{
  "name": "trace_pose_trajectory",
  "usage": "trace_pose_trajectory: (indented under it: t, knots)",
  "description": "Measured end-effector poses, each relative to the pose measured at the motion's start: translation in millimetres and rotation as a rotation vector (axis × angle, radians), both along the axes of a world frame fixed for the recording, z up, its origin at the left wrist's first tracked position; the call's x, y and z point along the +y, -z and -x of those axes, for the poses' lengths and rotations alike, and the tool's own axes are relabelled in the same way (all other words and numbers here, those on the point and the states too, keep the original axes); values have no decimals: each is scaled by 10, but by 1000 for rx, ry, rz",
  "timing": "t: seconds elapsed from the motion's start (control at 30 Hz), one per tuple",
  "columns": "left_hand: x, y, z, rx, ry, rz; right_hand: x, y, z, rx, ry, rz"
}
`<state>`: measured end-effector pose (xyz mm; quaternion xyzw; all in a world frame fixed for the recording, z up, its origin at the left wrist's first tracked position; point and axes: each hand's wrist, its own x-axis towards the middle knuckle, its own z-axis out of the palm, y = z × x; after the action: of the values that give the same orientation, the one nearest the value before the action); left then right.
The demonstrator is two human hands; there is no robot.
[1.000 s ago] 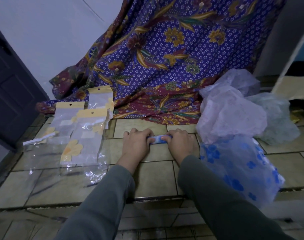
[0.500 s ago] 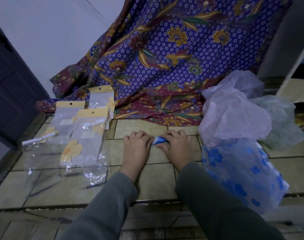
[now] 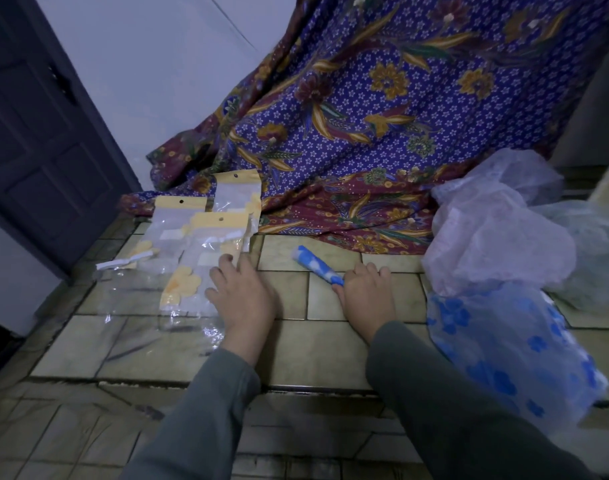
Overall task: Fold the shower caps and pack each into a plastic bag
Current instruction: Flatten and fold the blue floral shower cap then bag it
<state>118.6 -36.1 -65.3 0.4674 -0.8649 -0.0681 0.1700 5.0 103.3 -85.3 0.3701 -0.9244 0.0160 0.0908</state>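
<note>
A blue-and-white shower cap rolled into a tight tube [image 3: 317, 265] lies on the tiled floor. My right hand [image 3: 365, 296] grips its near end, and the far end points up and left. My left hand [image 3: 242, 296] rests flat, fingers apart, on the edge of a clear plastic bag with a yellow header and flower print [image 3: 199, 268]. Two more such bags [image 3: 173, 230] [image 3: 239, 195] lie behind it. Unfolded caps sit at the right: a blue-flowered one [image 3: 504, 348], a pale lilac one [image 3: 497, 244] and a greenish one [image 3: 594, 247].
A purple batik cloth [image 3: 382, 116] hangs behind and spills onto the floor. A dark door [image 3: 36, 133] stands at the left. Loose clear plastic [image 3: 133, 327] lies on the tiles in front of the bags.
Both hands were pressing the rolled cap together. My left hand has let go and moved left onto the bags. My right hand keeps the roll, now angled.
</note>
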Motion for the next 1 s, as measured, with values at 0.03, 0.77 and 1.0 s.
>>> trace_pose_trajectory:
  t: [0.03, 0.77, 1.0]
  knots:
    - [-46, 9, -48, -42, -44, -31, -10, -26, -14, -14, 2, -8]
    - [192, -36, -68, 140, 98, -199, 163, -129, -162, -180, 189, 320]
    - [338, -245, 187, 477, 422, -259, 276, -161, -94, -153, 276, 513]
